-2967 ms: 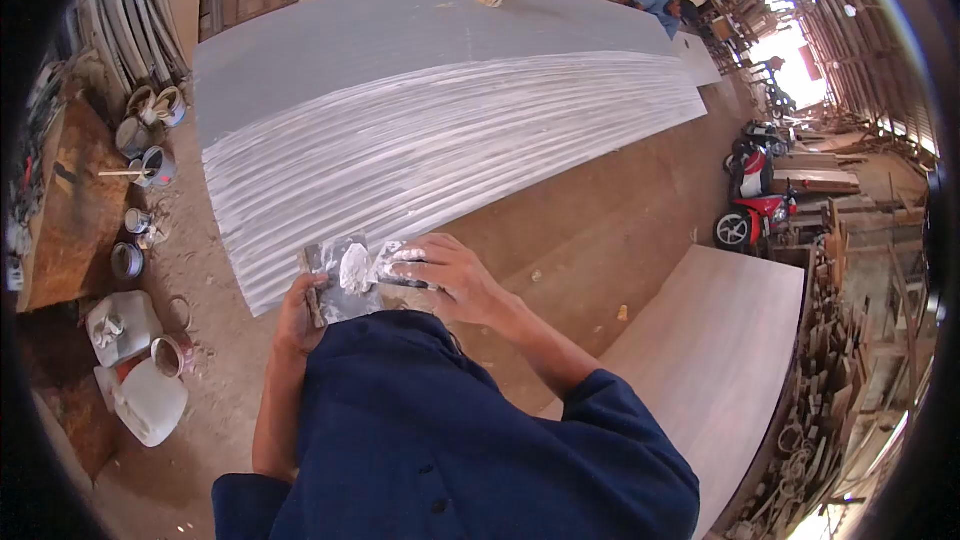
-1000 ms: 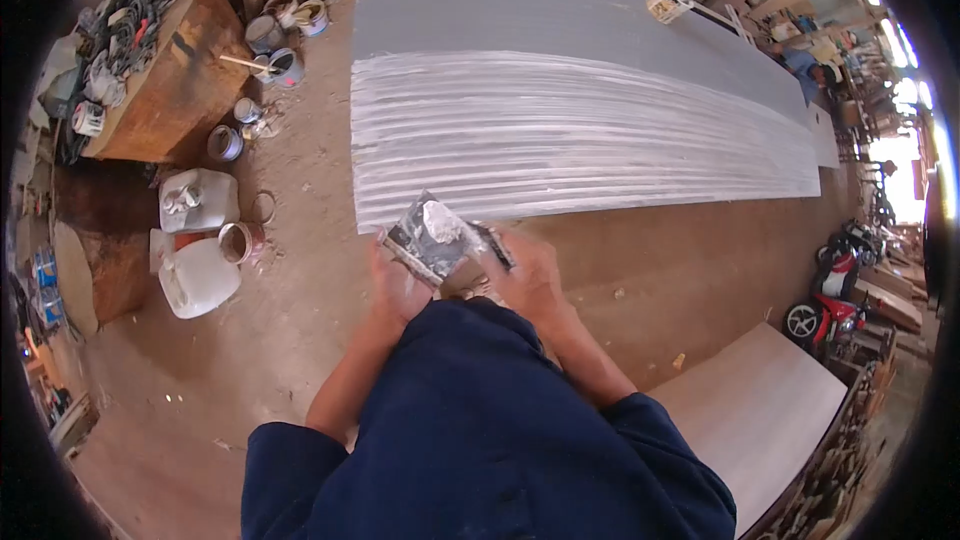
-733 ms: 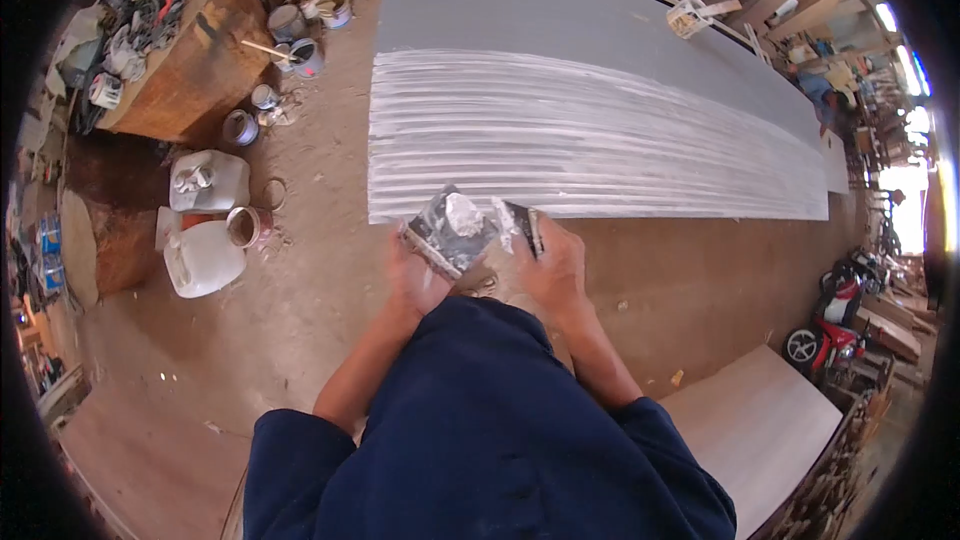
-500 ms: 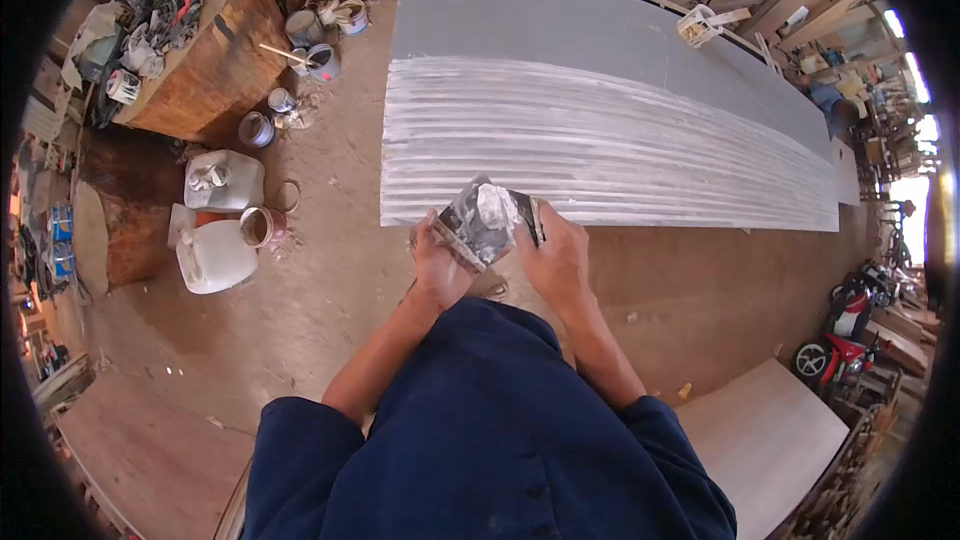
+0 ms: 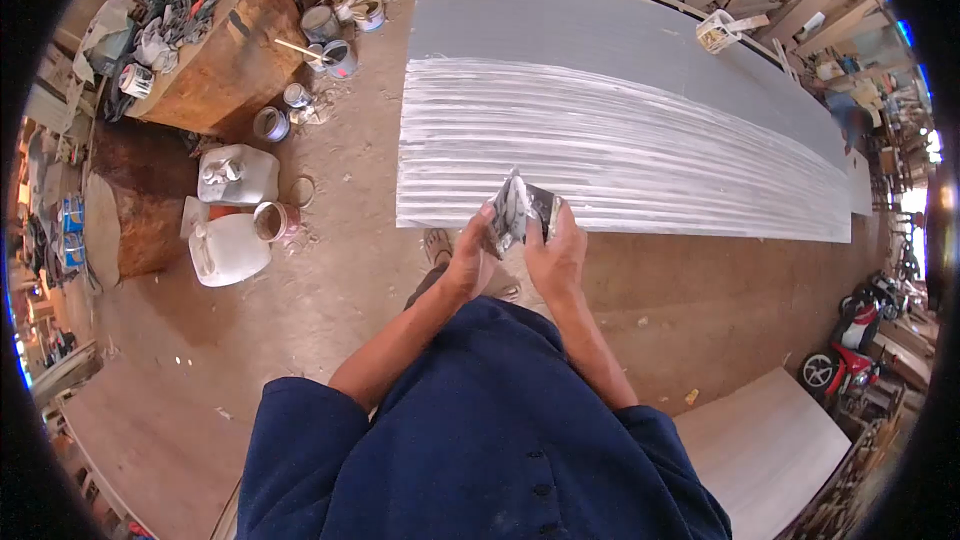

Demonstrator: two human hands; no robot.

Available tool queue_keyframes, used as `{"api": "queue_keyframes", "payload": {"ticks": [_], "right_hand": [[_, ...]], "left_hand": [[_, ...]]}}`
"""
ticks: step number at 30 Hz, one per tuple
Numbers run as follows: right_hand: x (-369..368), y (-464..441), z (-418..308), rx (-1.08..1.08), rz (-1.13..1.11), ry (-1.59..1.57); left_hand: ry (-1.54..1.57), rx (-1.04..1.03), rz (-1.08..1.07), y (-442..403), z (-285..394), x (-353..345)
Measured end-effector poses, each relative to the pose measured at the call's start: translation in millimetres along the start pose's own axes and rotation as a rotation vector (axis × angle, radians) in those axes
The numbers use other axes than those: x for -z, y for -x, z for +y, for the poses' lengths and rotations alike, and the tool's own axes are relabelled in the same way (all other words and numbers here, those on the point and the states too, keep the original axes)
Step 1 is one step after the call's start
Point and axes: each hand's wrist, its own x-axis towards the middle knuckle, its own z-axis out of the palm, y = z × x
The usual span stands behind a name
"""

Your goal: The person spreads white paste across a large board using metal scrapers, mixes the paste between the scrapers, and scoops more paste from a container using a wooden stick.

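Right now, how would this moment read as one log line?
left hand: holding smeared plate | right hand: holding dark scraper | plate-scraper contact: unclear | panel: near side white-streaked, far side grey

Soft daylight, glare at far right, strong fisheye bending, black corners.

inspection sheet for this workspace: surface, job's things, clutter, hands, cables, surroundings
Surface: grey board, ridged white streaks across its near part
Job's things: plate, smeared white, and dark blade, close together; contact unclear
Clutter: tubs and two white jugs on the left
Hands: left hand grips the plate, right hand the blade
Cables: dark tangle at upper left; cannot tell whether it holds any
Surroundings: red motorbike and pale panel on the right
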Motion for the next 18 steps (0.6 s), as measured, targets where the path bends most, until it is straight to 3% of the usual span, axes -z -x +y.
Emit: {"api": "queue_keyframes", "payload": {"ticks": [3, 5, 8, 9, 10, 12, 14, 16, 18], "right_hand": [[-9, 2, 5, -0.018, -0.005, -0.074], [-15, 1, 9, -0.137, -0.074, -0.348], [-5, -7, 24, -0.315, -0.158, -0.46], [-11, -9, 32, -0.452, -0.103, -0.846], [-8, -17, 32, -0.454, -0.11, -0.845], [-7, -33, 28, -0.606, -0.186, -1.408], [-27, -52, 18, -0.586, -0.193, -1.396], [-56, -73, 3, -0.402, -0.211, -1.005], [-84, -95, -16, 0.007, -0.3, -0.279]], "left_hand": [[-0.046, -0.02, 0.024, -3, 1, 8], [-0.059, -0.017, 0.038, -3, 4, 15], [-0.001, 0.069, 0.016, 1, 13, 27], [0.103, 0.127, -0.019, 5, 19, 35], [0.208, 0.182, -0.052, 11, 29, 39], [0.251, 0.207, -0.012, 25, 47, 53], [0.285, 0.158, -0.012, 38, 63, 75], [0.336, 0.15, -0.026, 54, 79, 99], [0.37, 0.095, 0.079, 69, 92, 121]]}}
